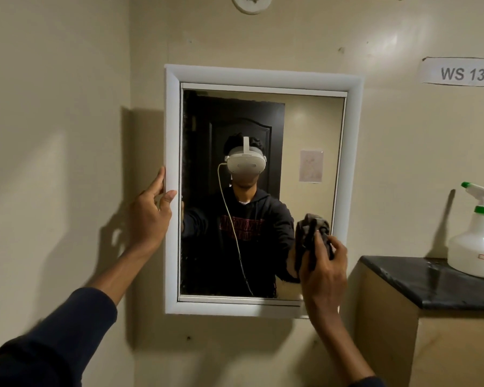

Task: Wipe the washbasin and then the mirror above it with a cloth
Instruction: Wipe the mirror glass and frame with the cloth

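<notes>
A white-framed mirror hangs on the beige wall straight ahead. My left hand grips the frame's left edge about halfway up, thumb on the front of the frame. My right hand holds a bunched dark grey cloth pressed against the glass at the lower right corner. The glass reflects a person in a dark hoodie and a white headset. The washbasin is out of view.
A white spray bottle with green trim stands on a black stone ledge at the right, atop a beige cabinet. A paper label reading WS 13 is stuck on the wall above it. A round fitting sits above the mirror.
</notes>
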The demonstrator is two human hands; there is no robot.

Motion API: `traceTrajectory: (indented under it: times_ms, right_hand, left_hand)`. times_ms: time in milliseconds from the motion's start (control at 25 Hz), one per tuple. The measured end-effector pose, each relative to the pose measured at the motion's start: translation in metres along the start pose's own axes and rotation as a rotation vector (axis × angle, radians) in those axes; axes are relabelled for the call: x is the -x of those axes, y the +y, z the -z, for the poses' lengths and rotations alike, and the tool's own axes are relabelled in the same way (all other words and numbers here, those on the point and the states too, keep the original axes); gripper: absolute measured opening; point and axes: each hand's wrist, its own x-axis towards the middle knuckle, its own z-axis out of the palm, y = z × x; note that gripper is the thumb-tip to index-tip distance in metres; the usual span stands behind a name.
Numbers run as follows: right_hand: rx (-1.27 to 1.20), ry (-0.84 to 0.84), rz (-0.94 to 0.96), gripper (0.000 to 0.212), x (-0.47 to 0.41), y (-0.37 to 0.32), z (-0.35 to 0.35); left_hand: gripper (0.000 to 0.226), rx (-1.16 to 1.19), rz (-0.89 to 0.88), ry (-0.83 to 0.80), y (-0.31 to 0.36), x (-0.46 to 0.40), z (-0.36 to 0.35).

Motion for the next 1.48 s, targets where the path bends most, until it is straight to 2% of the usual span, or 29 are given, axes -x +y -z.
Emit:
traceTrajectory:
  times_ms: [160, 360, 640, 800, 960, 1080, 1240, 1480]
  right_hand:
    - [0.041, 0.037, -0.044, 0.042, 0.01, 0.021, 0.006]
    - [-0.048, 0.042, -0.183, 0.048, 0.023, -0.008, -0.007]
    - [-0.231, -0.142, -0.054, 0.038, 0.077, -0.102, -0.054]
    - [-0.266, -0.33, 0.098, 0.045, 0.112, -0.165, -0.082]
    - [-0.29, -0.415, 0.125, 0.051, 0.127, -0.194, -0.094]
    - [-0.258, -0.432, 0.246, 0.044, 0.12, -0.181, -0.086]
    - [-0.092, -0.47, 0.41, 0.043, 0.113, -0.14, -0.072]
    - [0.11, -0.335, 0.47, 0.053, 0.1, -0.039, -0.035]
  left_hand:
    - [0.054, 0.031, 0.028, -0.011, 0.004, 0.0, 0.0]
    - [0.054, 0.025, 0.004, -0.003, 0.01, 0.002, 0.002]
    - [0.054, 0.06, 0.0, -0.04, 0.004, 0.0, 0.003]
    - [0.054, 0.064, 0.011, -0.055, 0.005, -0.001, 0.006]
    - [0.054, 0.068, -0.013, -0.052, 0.002, 0.0, 0.007]
    - [0.053, 0.072, -0.014, -0.028, 0.002, 0.001, 0.006]
    - [0.053, 0.063, -0.02, -0.033, 0.002, 0.002, 0.004]
    - [0.052, 0.044, -0.001, 0.01, 0.002, 0.003, 0.001]
